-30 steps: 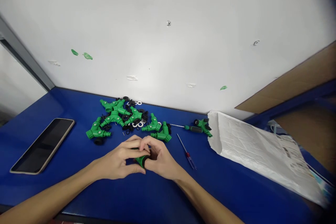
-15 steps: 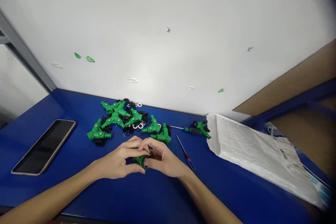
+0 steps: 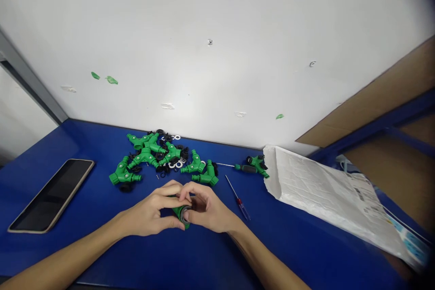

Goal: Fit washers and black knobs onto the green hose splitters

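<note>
The blue table [image 3: 163, 258] spreads beneath everything, and two bare forearms reach over it from the lower corners, the left [image 3: 81, 249] slanting in from one side and the right [image 3: 261, 251] from the other. They meet near the middle, wrists only slightly bent. The left hand [image 3: 147, 213] lies with its back up, its fingers extended over the far side of a green fitting [image 3: 177, 211] and its thumb stretched beneath the near side, pinching it. The right hand [image 3: 210, 210] comes in opposite, its fingers curled and bunched against the left fingertips, its thumb pressing at the fitting's open end. What the more hidden right fingertips grip, I cannot tell. The green fitting is held between both hands, in front of a cluster of similar green fittings [image 3: 146, 156]. It is tilted, mostly covered, and smooth bright green where it shows; its round mouth [image 3: 185, 213] faces right, with a greyish ring inside the rim.
</note>
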